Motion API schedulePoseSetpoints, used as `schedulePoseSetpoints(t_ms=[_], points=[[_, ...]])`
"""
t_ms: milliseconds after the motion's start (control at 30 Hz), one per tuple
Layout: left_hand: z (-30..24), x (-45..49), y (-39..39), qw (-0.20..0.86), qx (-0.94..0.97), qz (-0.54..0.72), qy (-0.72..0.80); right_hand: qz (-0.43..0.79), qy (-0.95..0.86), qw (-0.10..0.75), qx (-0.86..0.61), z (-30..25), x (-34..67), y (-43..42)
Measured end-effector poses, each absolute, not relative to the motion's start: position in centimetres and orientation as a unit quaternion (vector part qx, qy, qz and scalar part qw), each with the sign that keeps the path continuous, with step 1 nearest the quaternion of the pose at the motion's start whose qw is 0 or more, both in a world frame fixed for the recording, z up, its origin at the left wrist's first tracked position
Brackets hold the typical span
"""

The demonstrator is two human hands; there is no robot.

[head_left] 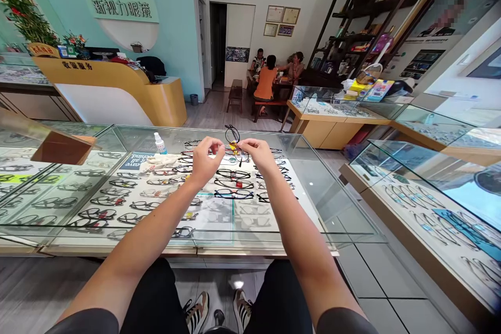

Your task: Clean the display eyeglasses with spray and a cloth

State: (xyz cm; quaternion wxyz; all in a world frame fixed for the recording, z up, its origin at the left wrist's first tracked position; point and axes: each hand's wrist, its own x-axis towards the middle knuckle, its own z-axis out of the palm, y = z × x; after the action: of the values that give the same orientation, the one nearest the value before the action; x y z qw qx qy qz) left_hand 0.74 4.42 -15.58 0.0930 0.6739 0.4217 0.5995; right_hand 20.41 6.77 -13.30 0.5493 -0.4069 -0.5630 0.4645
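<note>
Above the glass display case, a pair of dark-framed eyeglasses [232, 134] is held up, tilted, with a small yellow patch at its lower part. My right hand [259, 155] pinches the eyeglasses from the right side. My left hand [209, 160] is closed just left of them, thumb and forefinger drawn together; whether anything small is between these fingers I cannot make out. Behind my left hand, on the glass, stand a small white spray bottle [159, 144] with bluish liquid and a crumpled pale cloth [163, 162].
Under the glass top of the display case [313, 188] lie rows of eyeglasses [234, 194]. Another glass case [415, 188] stands to the right, and a brown box-like object [62, 148] is at the left. A wooden counter [166, 102] stands behind. Several people sit at a far table.
</note>
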Motion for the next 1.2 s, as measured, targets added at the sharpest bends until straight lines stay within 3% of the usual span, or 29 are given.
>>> schedulePoseSetpoints(t_ms=[167,467,767,1000,1200], points=[[-16.2,1.0,4.6,0.176,0.683,0.558,0.438,0.425,-0.588,0.568,-0.39,-14.8,18.7,6.7],[-16.2,0.8,5.1,0.267,0.637,0.568,0.447,0.246,-0.689,0.565,-0.383,-16.0,17.6,6.0],[-16.1,0.3,5.9,0.32,0.587,0.59,0.452,0.184,-0.735,0.559,-0.336,-16.8,17.5,6.3],[-16.4,0.2,6.4,0.305,0.594,0.591,0.454,0.172,-0.741,0.561,-0.325,-16.6,17.9,6.5],[-16.5,-0.5,6.8,0.195,0.657,0.552,0.475,0.157,-0.629,0.66,-0.379,-15.5,19.8,7.5]])
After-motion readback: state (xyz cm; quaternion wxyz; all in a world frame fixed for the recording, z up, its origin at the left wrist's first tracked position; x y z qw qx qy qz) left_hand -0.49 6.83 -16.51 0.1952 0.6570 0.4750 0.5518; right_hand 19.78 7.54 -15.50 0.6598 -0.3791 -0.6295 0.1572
